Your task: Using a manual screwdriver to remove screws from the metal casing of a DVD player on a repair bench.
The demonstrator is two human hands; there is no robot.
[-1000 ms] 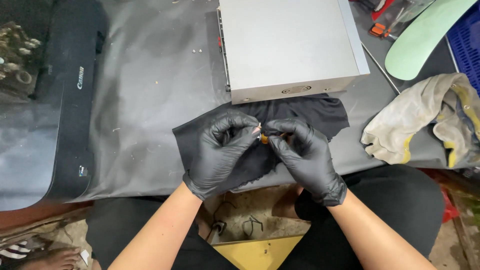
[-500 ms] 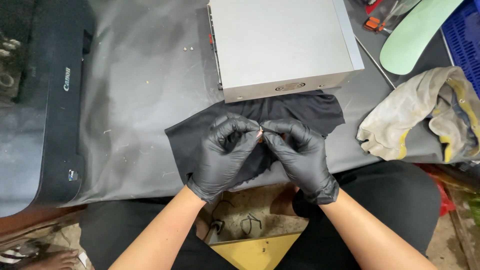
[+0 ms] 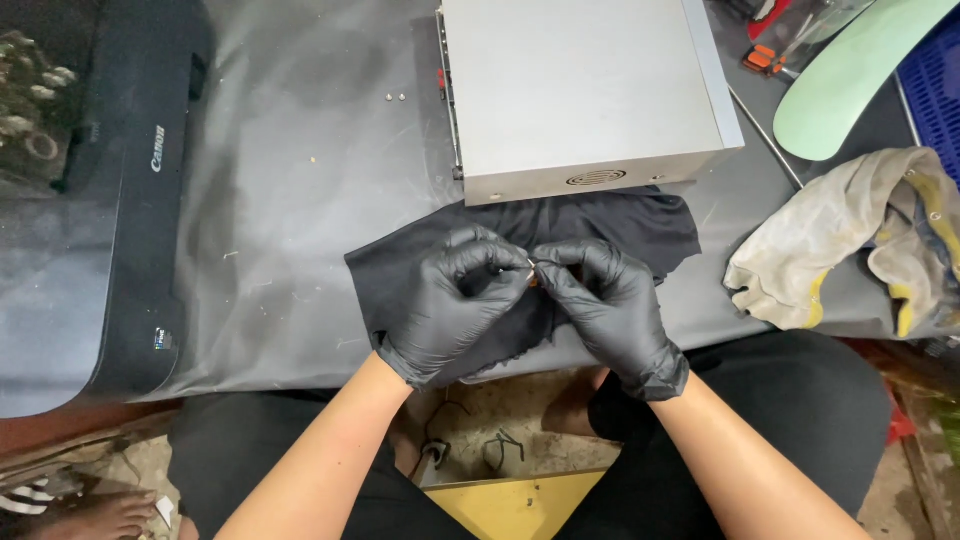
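On the grey table [image 3: 300, 200], gloved hands pinch something tiny, perhaps metal.

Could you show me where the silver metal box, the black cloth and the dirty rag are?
silver metal box [image 3: 580, 90], head view, middle of its flat top.
black cloth [image 3: 390, 275], head view, left part.
dirty rag [image 3: 830, 250], head view, pale middle fold.

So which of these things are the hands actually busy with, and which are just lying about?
In use:
- left hand and right hand, in black gloves, pinching a tiny part between their fingertips; too small to identify
- black cloth beneath them

Lying about:
- grey metal box
- black printer
- dirty rag
- green curved board
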